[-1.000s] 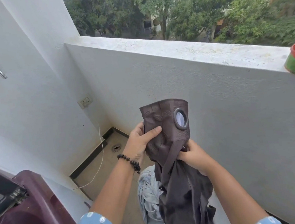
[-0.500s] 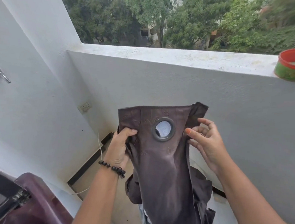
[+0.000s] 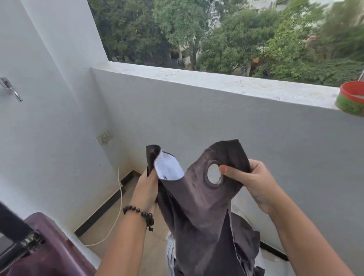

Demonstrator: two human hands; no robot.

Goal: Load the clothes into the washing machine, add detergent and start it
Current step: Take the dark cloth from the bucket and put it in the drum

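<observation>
Both hands hold one dark brown cloth (image 3: 201, 213) up in front of me, over the balcony floor and before the grey wall (image 3: 288, 161). I see my left hand (image 3: 145, 190) clenched on the cloth's left top corner, fingers wrapped round the edge, so the fabric rises just above them and folds over to show a pale lining (image 3: 168, 168). My right hand (image 3: 253, 181) pinches the other top corner: the thumb presses the front face just beside a metal ring (image 3: 213, 174) set in the cloth, and the other fingers curl behind the edge. The ring lies between my two hands, touching the right thumb's tip and well apart from the left fingers.

Between the hands the top edge sags into a dip. From there the cloth hangs straight down, its long axis upright, top corners pointing up at the wall and the bunched lower end trailing below my wrists toward the floor. Below the fingers the fabric narrows and twists a little, and its bottom is out of view.

A beaded bracelet (image 3: 140, 215) sits on the left wrist. Down to the left of the left forearm is the purple washing machine (image 3: 53, 259), well apart from the cloth. A red and green tub (image 3: 359, 100) stands on the ledge, far up right of the right hand.
</observation>
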